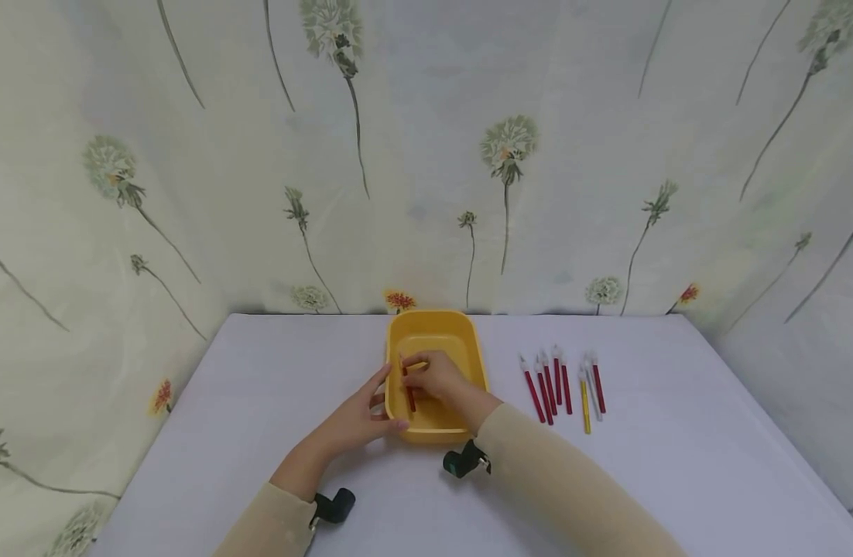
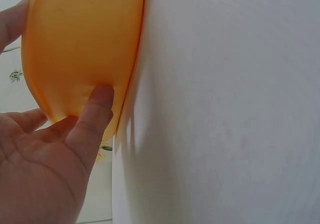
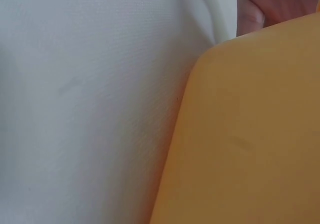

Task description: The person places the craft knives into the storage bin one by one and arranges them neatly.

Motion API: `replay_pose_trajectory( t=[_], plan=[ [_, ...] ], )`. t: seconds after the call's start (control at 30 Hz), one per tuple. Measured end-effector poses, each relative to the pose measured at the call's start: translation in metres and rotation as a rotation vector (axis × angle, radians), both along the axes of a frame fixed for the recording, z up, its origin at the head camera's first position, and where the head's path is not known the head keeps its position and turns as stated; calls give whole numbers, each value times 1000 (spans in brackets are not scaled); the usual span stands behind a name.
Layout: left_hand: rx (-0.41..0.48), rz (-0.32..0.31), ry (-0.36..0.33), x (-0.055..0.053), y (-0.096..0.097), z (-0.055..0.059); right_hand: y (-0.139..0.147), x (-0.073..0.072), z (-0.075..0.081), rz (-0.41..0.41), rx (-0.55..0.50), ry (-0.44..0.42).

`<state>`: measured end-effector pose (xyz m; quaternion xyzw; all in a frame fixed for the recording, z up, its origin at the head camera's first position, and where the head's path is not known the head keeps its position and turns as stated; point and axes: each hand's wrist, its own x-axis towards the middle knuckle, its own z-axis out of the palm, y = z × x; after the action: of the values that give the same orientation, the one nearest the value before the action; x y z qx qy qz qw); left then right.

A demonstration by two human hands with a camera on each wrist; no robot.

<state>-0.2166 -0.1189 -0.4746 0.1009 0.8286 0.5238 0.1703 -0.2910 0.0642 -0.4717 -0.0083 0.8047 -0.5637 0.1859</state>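
Observation:
A yellow tray (image 1: 433, 437) with rounded corners stands near the table's far edge. My left hand (image 1: 353, 424) grips its front left corner, fingers along the left side and thumb at the front. In the left wrist view the thumb (image 2: 95, 116) presses on the tray's outer wall (image 2: 85, 39). Inside the tray, my right hand (image 1: 440, 379) pinches a slim red pen-like tool (image 1: 410, 399) near the left wall. The right wrist view is mostly filled by the tray's outer wall (image 3: 250, 134); the right hand's fingers are hidden there.
To the right of the tray lie several red pen-like tools (image 1: 534, 396) with clear tips, a yellow one (image 1: 585, 406) and a silver one (image 1: 595, 398). A white cloth (image 1: 294, 348) covers the table. Behind it hangs a flower-patterned curtain (image 1: 426, 193).

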Motion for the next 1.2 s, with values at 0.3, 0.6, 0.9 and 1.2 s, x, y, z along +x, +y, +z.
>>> replay_pose_trajectory(
  t=[0.3,0.6,0.9,1.2],
  plan=[
    [18,-1,-8,-1,-2,-1,2,0,5,-35,51,61],
    [31,5,-13,-2,-2,-1,17,3,25,16,25,143],
    [22,15,-21,-1,-2,0,40,14,62,73,51,127],
    [13,27,-29,0,0,0,76,25,84,86,137,215]
  ],
)
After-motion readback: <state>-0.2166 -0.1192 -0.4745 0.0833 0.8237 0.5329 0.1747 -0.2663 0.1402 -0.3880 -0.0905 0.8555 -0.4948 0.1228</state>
